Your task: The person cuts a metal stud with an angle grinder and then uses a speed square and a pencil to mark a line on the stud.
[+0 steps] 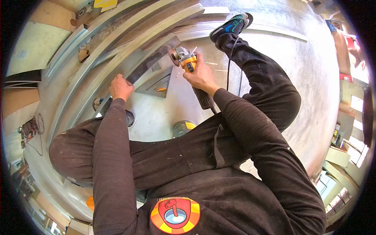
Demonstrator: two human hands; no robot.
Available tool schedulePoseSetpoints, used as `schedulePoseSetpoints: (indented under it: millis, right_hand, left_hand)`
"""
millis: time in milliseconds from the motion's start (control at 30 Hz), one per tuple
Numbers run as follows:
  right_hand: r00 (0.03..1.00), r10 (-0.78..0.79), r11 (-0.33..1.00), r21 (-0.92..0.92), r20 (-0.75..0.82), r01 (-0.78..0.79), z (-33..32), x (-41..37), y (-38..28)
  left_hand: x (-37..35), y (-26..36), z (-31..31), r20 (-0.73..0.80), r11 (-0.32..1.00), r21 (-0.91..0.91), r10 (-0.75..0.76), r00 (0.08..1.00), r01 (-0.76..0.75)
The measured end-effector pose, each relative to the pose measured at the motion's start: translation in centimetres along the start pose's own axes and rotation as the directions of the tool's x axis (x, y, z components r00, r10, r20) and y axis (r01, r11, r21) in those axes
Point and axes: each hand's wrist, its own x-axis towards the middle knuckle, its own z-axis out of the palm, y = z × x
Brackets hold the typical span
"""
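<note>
My right hand (202, 75) is wrapped around a yellow and black angle grinder (189, 62). The grinder's disc (174, 57) is beside the far part of a grey metal bar (150, 58). My left hand (122, 87) has its fingers curled over the near end of that bar. Between my hands a triangular metal piece (167, 81) lies on the floor, with an orange pencil (161, 89) on it. The grinder's dark cable runs past my right leg.
Several long metal profiles (98, 58) lie along the left and far side. A can with a yellow label (183, 128) stands close to my legs. My shoe (231, 27) is at the far right, on the grey metal surface (305, 70). A cable bundle (31, 129) lies far left.
</note>
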Motion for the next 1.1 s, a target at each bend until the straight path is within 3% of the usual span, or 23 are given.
schedulePoseSetpoints:
  millis: [333, 600, 1100]
  right_hand:
    - [0.999, 0.039, 0.999, -0.013, 0.038, -0.038, -0.2, -0.2, 0.0]
    - [0.999, -0.039, 0.999, -0.026, -0.030, 0.038, 0.1, -0.1, 0.2]
    - [0.998, -0.034, 0.999, 0.002, -0.056, 0.035, 0.5, 0.3, -0.8]
  left_hand:
    - [0.1, -0.3, 0.6, -0.016, 1.000, -0.004, 0.010, 1.000, -0.010]
    - [0.2, -0.3, 0.6, -0.029, 1.000, -0.005, 0.025, 0.999, -0.025]
    - [-0.4, 0.4, 0.0, -0.032, 1.000, 0.022, 0.009, 0.999, -0.008]
